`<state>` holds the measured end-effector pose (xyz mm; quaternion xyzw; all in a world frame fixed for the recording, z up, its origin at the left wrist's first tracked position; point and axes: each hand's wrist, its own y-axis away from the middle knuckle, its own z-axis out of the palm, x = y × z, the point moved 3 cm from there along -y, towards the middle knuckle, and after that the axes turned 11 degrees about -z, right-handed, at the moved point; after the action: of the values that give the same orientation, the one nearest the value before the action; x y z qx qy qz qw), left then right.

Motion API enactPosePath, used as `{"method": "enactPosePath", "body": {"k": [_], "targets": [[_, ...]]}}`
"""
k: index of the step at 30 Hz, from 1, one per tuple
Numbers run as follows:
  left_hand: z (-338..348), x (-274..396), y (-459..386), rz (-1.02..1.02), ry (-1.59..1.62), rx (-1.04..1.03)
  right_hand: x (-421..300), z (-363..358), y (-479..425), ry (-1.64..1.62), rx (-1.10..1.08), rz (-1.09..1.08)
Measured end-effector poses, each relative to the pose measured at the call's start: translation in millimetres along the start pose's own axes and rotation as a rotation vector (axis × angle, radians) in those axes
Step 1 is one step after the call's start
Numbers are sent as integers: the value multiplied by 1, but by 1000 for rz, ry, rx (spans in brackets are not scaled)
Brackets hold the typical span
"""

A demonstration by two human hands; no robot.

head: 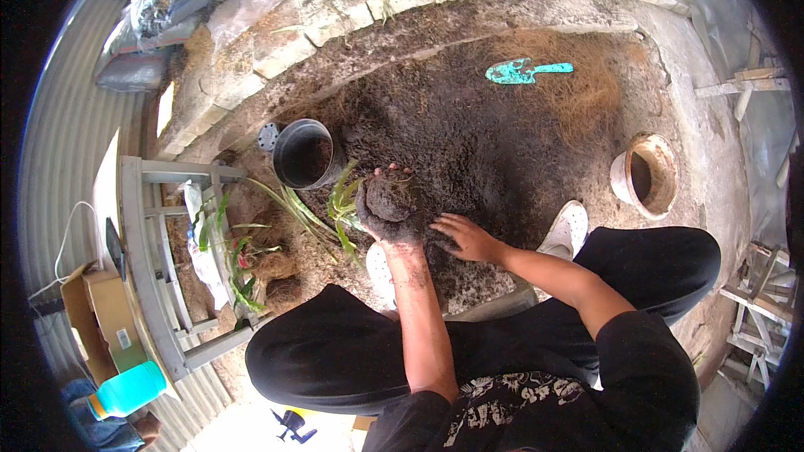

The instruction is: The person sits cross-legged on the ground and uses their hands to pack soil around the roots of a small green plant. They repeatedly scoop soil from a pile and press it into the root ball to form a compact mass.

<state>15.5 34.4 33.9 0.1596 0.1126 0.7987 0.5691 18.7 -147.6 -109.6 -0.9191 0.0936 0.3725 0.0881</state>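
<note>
My left hand (397,232), coated in dark soil, cradles a root ball (389,198) of packed soil with its fingertips showing over the far side. Strappy green leaves of a plant (342,204) stick out to the left of the ball, which appears to be theirs. My right hand (465,236) is just right of it, fingers apart and holding nothing, over the heap of dark soil (465,144). Dirt covers part of that hand too.
A black plastic pot (308,154) lies near the leaves. Turquoise trowel (527,71) rests on soil beside brown coir fibre (575,91). A clay-coloured pot (647,176) is at right. Another plant (242,263) and a metal frame (132,263) occupy the left.
</note>
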Motion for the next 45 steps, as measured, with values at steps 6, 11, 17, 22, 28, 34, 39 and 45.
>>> {"method": "enactPosePath", "body": {"k": [6,11,17,22,28,34,39,45], "targets": [[7,-6,1,49,58,116,5,25,-28,252,-154,77],[5,3,-1,25,65,68,40,13,-3,264,-44,267],[-7,4,-8,26,41,134,75,-30,28,243,59,503],[-7,-2,-9,-24,71,109,88,-69,38,205,423,749],[-6,-6,-10,-18,78,138,76,-23,24,364,197,774],[-6,-8,-11,-45,73,180,20,37,2,439,-145,527],[-5,-9,-11,0,63,203,9,10,-15,392,40,365],[3,-11,-11,-34,71,159,18,17,-5,405,-143,185]]}}
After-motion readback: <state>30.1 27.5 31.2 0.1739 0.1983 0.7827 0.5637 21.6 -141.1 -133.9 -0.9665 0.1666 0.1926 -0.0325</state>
